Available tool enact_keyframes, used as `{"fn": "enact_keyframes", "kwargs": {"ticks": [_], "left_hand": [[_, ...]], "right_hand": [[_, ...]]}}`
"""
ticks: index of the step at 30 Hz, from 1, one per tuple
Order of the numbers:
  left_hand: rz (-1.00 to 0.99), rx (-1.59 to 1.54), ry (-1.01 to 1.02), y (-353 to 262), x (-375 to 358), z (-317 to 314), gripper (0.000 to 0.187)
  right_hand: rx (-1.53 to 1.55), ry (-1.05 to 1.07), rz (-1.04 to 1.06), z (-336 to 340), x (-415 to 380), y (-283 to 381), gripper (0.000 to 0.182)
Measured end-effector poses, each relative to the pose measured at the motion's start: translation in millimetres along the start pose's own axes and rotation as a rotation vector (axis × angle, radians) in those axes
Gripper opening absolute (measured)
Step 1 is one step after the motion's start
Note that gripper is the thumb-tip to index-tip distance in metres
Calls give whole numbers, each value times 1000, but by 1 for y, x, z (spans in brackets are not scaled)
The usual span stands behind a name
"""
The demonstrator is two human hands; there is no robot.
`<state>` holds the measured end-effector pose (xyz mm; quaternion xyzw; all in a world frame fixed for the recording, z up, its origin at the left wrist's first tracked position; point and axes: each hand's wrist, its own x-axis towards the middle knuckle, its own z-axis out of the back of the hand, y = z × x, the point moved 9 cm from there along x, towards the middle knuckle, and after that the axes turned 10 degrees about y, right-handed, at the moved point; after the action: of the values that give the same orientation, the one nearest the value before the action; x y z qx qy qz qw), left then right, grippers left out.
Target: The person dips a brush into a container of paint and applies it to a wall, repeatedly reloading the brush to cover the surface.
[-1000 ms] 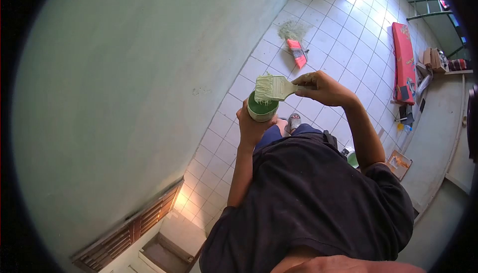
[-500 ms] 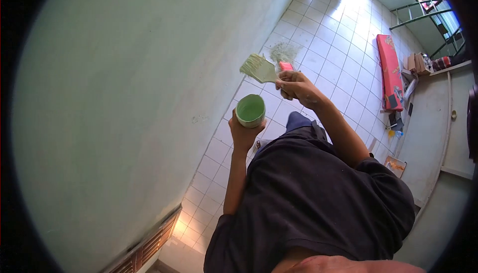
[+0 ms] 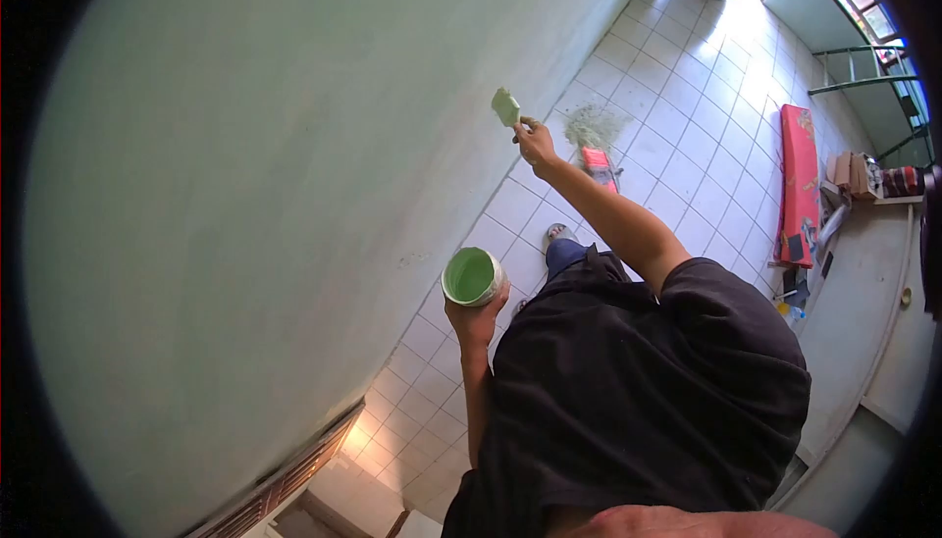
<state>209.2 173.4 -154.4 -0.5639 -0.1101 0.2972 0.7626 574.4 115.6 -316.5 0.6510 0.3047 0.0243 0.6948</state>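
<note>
- My left hand point(image 3: 478, 319) has its fingers wrapped round a white-sided cup point(image 3: 473, 276), its mouth facing up and pale green paint point(image 3: 471, 277) inside.
- My right hand point(image 3: 536, 144) reaches farther out, fingers pinched on the handle of a wide, greenish brush point(image 3: 505, 107).
- The brush is beyond the cup and well apart from it, near the pale green wall point(image 3: 275, 155) on my left; I cannot tell whether they touch.
- Right of my right hand, a red object point(image 3: 598, 163) lies on the tiled floor point(image 3: 677, 111) beside scattered debris point(image 3: 596, 126).
</note>
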Motion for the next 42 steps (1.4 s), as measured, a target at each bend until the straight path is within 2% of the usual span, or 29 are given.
{"fn": "enact_keyframes", "kwargs": {"ticks": [1, 3, 4, 5, 6, 7, 8, 11, 12, 15, 16, 19, 21, 24, 25, 26, 27, 29, 31, 33, 35, 38, 39, 40, 41, 42], "left_hand": [[10, -2, -25, -4, 3, 0, 66], [16, -16, -52, -18, 14, -3, 64], [15, -46, -82, -22, 19, -4, 62], [26, -42, -78, -22, 23, -8, 62], [3, -98, -108, -23, 27, -9, 61], [-19, -152, -140, -23, 29, -8, 61], [-7, -150, -143, -22, 30, -9, 61], [2, -115, -116, -20, 36, -11, 69], [4, -124, -121, -20, 38, -12, 69], [-16, -113, -149, -23, 38, -11, 69], [-38, -92, -161, -25, 37, -10, 69], [-60, -104, -184, -16, 32, -10, 70], [-42, -91, -196, -11, 31, -10, 71], [-21, -97, -192, -11, 33, -9, 72], [-13, -119, -180, -12, 33, -10, 72], [-16, -119, -179, -13, 33, -9, 72], [-21, -101, -161, -15, 33, -8, 72], [-30, -84, -150, -15, 32, -7, 71], [-70, -126, -181, -13, 27, -4, 68], [-72, -160, -198, -13, 25, -3, 69], [-72, -189, -206, -12, 22, -1, 69], [-93, -182, -225, -8, 19, 2, 71], [-96, -185, -228, -5, 18, 4, 70], [-96, -187, -230, -3, 16, 6, 69], [-97, -188, -226, -3, 16, 8, 69], [-89, -145, -224, -5, 15, 10, 67]], "right_hand": [[11, 5, -4, -11, 19, -13, 41], [-109, -190, 50, -16, 50, -36, 40], [-197, -207, 61, -25, 44, -27, 39], [-166, -170, -9, -37, 35, -30, 39], [-191, -165, 40, -50, 24, -24, 38], [-182, -59, 28, -68, 16, -26, 38], [-238, -5, 121, -91, 16, -44, 39], [-170, 219, -20, -114, -27, -41, 36], [-172, 226, -25, -111, -27, -40, 36], [-153, 71, -123, -75, -14, -51, 35], [-144, 16, -37, -61, 5, -50, 35], [-141, -95, -17, -42, 48, -32, 38], [69, -152, 11, -55, 59, -32, 37], [7, -68, -69, -103, 21, -32, 37], [-99, -51, 13, -117, 6, -37, 37], [-147, 64, -13, -134, -1, -57, 37], [-146, 63, -8, -134, -8, -69, 37], [13, 284, -30, -139, -17, -93, 36], [-41, 188, 4, -106, 9, -94, 32], [-99, 8, -88, -58, 40, -60, 33], [67, -210, 54, -29, 63, -17, 33], [97, -248, 74, -53, 97, -22, 34], [27, -215, -15, -75, 94, -34, 35], [43, -208, 23, -92, 47, -4, 32], [-68, -179, -4, -119, 48, -39, 32], [-40, -142, 19, -133, 7, -28, 33]]}}
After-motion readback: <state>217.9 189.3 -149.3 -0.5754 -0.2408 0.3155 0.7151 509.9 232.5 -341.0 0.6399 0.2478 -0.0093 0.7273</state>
